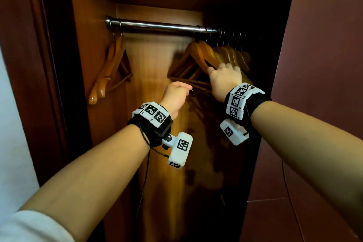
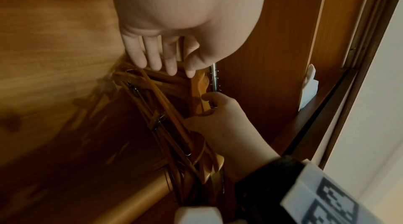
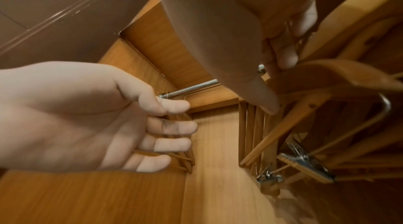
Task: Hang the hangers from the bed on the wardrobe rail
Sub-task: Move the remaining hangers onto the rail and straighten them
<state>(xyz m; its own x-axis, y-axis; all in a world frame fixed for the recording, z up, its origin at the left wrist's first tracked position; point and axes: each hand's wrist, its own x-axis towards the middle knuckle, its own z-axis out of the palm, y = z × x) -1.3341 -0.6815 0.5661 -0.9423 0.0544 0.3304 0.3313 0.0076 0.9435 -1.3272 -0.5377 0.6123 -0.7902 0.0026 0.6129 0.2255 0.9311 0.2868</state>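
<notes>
Nearest, black wrist straps w/ white blocks bearing black-and-white square code markers are worn on both forearms; no readable writing is seen. The left hand is held below the right-side bunch, fingers loosely curled in the right wrist view, nothing gripped. The right hand is curled over the smooth shoulder of the front hanger in the cluster of glossy honey-brown wooden hangers, thumb beneath, clasping it. Those hangers, w/ thin wire hooks, cross bars and metal clips, are hung packed at the right of the polished round chrome wardrobe rail. Two more wooden hangers are hung at far left. Behind is the grained orange-brown wood back panel.
</notes>
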